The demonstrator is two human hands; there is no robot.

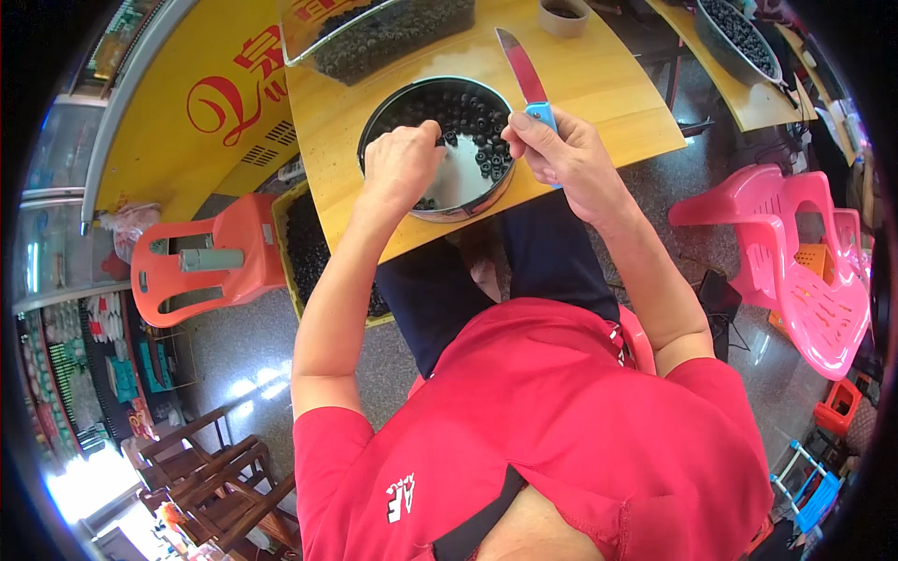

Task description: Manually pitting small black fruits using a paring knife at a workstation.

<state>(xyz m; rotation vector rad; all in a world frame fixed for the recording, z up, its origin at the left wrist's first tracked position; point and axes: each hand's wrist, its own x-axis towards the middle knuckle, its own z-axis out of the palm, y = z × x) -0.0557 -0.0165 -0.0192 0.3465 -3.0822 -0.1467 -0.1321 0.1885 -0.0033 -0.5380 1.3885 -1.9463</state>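
Observation:
On the wooden table stands a round metal pan (456, 213) with a dark rim, holding many small black round pieces (468, 110), some showing a pale centre. Over its left side is my left hand (402, 161), fingers curled together; what they pinch is hidden, though a black piece lies right at the fingertips. My right hand (566, 154) grips a knife (540, 109) by its light blue handle at the pan's right rim. The blade (520, 65) points up and away, with a reddish sheen on its face.
Behind the pan sit a clear tub (393, 42) of black pieces and a small cup (563, 17). Left of the table are a yellow crate (283, 220) and an orange stool (201, 266). A pink chair (795, 252) stands right; an oval basin (739, 42) rests on another board.

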